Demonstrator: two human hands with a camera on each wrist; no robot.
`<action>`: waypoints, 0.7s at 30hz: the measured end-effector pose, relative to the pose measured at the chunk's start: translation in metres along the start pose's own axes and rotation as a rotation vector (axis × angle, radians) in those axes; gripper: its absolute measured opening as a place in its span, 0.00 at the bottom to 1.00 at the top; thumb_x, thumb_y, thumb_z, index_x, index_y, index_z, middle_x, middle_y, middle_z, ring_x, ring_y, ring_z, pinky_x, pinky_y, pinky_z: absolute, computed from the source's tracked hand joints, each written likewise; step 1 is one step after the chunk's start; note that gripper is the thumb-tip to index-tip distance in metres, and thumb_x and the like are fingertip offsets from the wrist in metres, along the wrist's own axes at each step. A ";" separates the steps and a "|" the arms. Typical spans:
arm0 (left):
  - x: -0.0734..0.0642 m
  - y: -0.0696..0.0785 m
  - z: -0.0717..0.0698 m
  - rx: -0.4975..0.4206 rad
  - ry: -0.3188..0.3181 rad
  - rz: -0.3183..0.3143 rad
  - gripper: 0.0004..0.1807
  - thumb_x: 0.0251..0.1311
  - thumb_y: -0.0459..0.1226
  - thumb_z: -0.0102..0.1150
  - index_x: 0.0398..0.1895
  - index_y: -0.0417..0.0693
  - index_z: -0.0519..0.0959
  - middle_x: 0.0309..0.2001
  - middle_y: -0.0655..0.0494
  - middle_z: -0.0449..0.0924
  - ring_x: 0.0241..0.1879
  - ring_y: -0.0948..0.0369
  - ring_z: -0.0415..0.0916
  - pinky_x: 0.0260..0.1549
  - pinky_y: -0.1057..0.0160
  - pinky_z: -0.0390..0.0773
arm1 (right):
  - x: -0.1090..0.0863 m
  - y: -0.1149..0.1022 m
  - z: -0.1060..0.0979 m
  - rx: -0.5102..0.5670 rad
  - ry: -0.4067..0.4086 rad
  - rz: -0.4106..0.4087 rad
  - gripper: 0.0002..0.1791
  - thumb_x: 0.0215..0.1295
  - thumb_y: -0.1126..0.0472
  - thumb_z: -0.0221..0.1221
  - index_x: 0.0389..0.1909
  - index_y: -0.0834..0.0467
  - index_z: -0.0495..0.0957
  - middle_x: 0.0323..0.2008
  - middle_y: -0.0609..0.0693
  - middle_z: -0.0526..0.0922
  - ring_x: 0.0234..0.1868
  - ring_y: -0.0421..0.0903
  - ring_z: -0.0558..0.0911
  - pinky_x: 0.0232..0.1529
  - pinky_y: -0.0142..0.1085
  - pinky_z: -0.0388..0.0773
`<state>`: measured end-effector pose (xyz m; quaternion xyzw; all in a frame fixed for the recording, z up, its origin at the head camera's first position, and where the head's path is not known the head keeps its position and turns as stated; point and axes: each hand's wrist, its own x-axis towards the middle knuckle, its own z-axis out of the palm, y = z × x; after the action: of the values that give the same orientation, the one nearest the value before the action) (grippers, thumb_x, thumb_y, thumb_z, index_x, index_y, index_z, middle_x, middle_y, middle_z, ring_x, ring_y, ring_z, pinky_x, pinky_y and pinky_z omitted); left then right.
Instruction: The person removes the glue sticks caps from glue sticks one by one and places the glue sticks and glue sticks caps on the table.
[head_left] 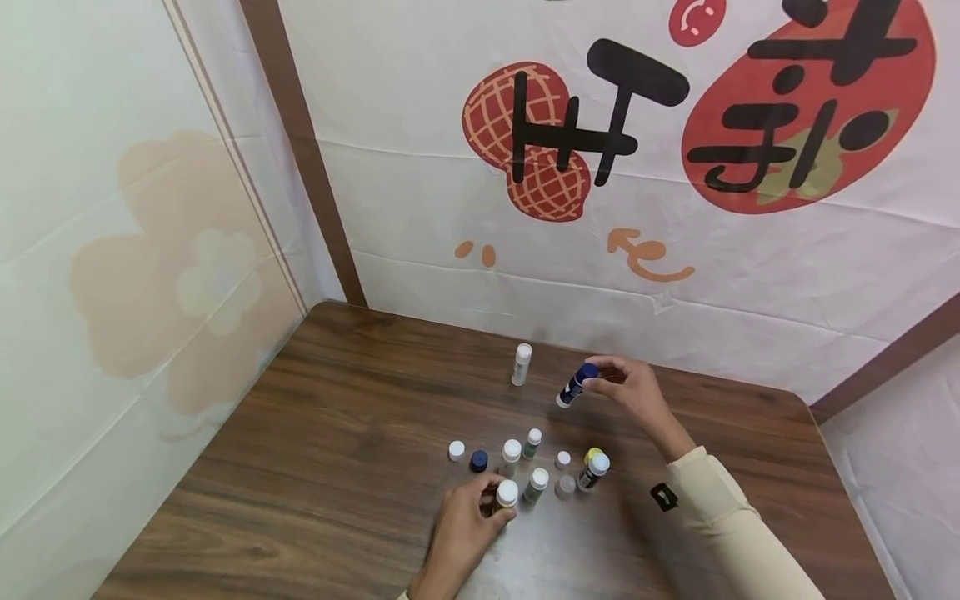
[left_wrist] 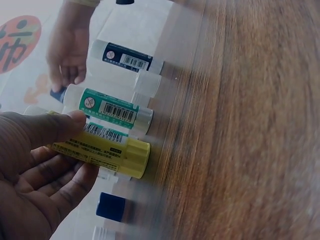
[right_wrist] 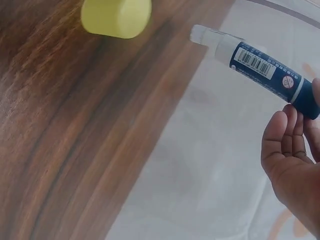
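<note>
My left hand [head_left: 463,523] holds a yellow glue stick [left_wrist: 112,150] between thumb and fingers; its white top [head_left: 507,493] points up, and its yellow base is at or close to the tabletop. Farther back on the right, my right hand [head_left: 633,390] pinches a navy glue stick [head_left: 574,387] by its dark blue cap end [right_wrist: 305,102]. That stick is tilted, with its whitish end pointing down and to the left. Close to the left hand stand a green-labelled glue stick [left_wrist: 112,111] and another white-topped one [head_left: 511,454].
A white glue stick [head_left: 521,365] stands near the back edge. Between the hands are a small green stick [head_left: 532,444], a navy-labelled stick [head_left: 592,473], and loose caps: white [head_left: 456,451], navy [head_left: 478,460], small white [head_left: 563,459], translucent [head_left: 566,487] and yellow [right_wrist: 116,19]. A printed cloth [head_left: 420,217] hangs behind.
</note>
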<state>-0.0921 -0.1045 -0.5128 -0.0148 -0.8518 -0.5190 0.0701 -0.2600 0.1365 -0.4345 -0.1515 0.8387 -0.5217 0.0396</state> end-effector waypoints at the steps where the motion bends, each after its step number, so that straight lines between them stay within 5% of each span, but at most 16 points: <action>1: 0.000 0.000 0.000 0.000 -0.001 0.001 0.20 0.38 0.28 0.77 0.38 0.41 0.82 0.35 0.49 0.85 0.34 0.57 0.84 0.33 0.62 0.82 | -0.004 -0.007 -0.002 -0.003 0.005 -0.007 0.17 0.59 0.64 0.66 0.49 0.66 0.80 0.40 0.62 0.83 0.37 0.53 0.81 0.35 0.36 0.81; 5: 0.001 -0.001 0.000 0.001 0.001 -0.002 0.20 0.37 0.28 0.77 0.38 0.42 0.82 0.35 0.49 0.85 0.34 0.57 0.83 0.33 0.61 0.82 | -0.018 -0.023 -0.010 -0.014 0.029 -0.032 0.16 0.59 0.67 0.65 0.48 0.69 0.79 0.39 0.64 0.82 0.36 0.53 0.81 0.33 0.32 0.79; 11: 0.002 0.000 0.002 0.001 0.004 -0.002 0.20 0.37 0.28 0.77 0.37 0.42 0.82 0.36 0.49 0.85 0.34 0.59 0.83 0.33 0.62 0.82 | -0.034 -0.010 -0.017 0.022 0.071 -0.050 0.17 0.59 0.61 0.67 0.48 0.63 0.80 0.39 0.58 0.82 0.35 0.44 0.80 0.32 0.30 0.78; 21: 0.002 0.003 0.001 0.010 -0.005 -0.018 0.19 0.38 0.28 0.76 0.38 0.41 0.82 0.36 0.48 0.85 0.35 0.57 0.83 0.34 0.60 0.82 | -0.075 -0.034 -0.006 0.088 0.068 -0.079 0.15 0.58 0.64 0.68 0.46 0.62 0.81 0.38 0.55 0.81 0.35 0.45 0.79 0.33 0.31 0.79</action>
<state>-0.0940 -0.1023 -0.5108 -0.0082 -0.8548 -0.5151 0.0631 -0.1830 0.1500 -0.4083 -0.1647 0.8091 -0.5642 -0.0028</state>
